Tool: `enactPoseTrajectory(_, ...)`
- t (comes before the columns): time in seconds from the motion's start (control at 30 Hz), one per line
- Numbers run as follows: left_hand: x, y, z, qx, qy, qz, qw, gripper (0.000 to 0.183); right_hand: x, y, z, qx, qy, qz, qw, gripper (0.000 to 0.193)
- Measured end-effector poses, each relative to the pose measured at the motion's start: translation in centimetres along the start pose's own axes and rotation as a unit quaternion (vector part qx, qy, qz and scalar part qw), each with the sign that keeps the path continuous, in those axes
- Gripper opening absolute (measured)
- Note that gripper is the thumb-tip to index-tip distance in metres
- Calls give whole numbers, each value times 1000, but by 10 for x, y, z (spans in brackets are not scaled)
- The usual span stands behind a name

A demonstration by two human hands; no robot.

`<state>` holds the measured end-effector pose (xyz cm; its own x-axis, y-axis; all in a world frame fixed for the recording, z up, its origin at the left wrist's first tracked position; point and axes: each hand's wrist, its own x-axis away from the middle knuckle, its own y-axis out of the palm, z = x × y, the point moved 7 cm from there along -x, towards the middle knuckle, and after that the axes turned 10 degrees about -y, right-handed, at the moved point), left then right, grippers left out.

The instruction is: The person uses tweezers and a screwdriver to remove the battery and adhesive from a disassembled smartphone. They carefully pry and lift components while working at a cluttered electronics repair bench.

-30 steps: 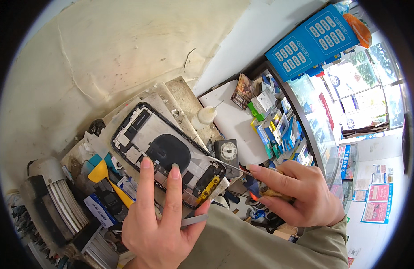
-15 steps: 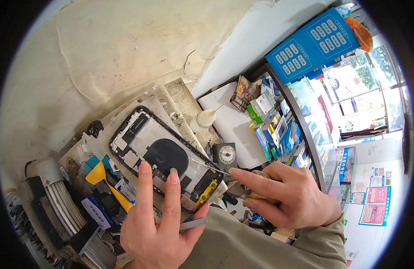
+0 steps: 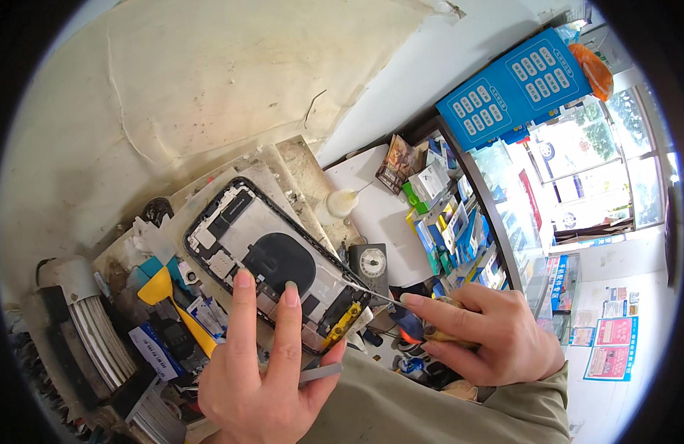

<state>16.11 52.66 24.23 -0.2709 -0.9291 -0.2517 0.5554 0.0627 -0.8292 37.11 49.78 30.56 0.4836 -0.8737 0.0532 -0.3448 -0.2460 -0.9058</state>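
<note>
An opened phone housing [image 3: 331, 274], black-framed with a dark oval pad inside, lies tilted on the bench. Two outstretched fingers of my left hand [image 3: 271, 370] press its near long edge, and the thumb lies by its lower end beside a yellow piece [image 3: 343, 323]. A grey metal strip [image 3: 322, 372] sticks out across that thumb; its other end is hidden. My right hand [image 3: 490, 337] is closed round a thin metal pick [image 3: 382, 297] with a brownish handle, index finger along the shaft. The pick's tip meets the inside of the housing's right edge.
Left of the housing lie a yellow scraper [image 3: 159, 287] and loose parts. A grey ribbed machine [image 3: 90, 325] stands far left. Beyond the housing are a white dropper bottle [image 3: 340, 202] and a grey box with a dial [image 3: 371, 263]. Small packages [image 3: 460, 229] crowd the right.
My right hand has moved slightly right and down, its pick still at the housing's right edge. A dark blue thing with an orange end now shows beside it. The view has shifted a little.
</note>
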Motion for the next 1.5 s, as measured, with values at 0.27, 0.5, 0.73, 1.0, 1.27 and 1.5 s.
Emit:
enactPoseTrajectory(0.27, 1, 2, 1, -15, 19, 12, 1000, 64, -8, 3, 1, 6, -3, -6, 1000, 53)
enactPoseTrajectory(0.5, 1, 1, 0, -3, 12, 9, 1000, 65, -6, 8, 2, -1, -1, -20, 1000, 51)
enactPoseTrajectory(0.73, 1, 1, 0, -18, 25, 19, 999, 65, -5, 7, 3, -10, -10, -14, 1000, 50)
enactPoseTrajectory(1.0, 1, 1, 0, -14, 17, 18, 1000, 64, -10, 9, 4, -8, -23, 0, 1000, 51)
enactPoseTrajectory(1.27, 1, 1, 0, -15, 19, 20, 1000, 63, -13, 11, 5, -8, -33, -11, 999, 52)
enactPoseTrajectory(1.5, 0, 2, 1, -16, 24, 10, 1000, 64, -13, 12, 7, -10, -40, -9, 999, 52)
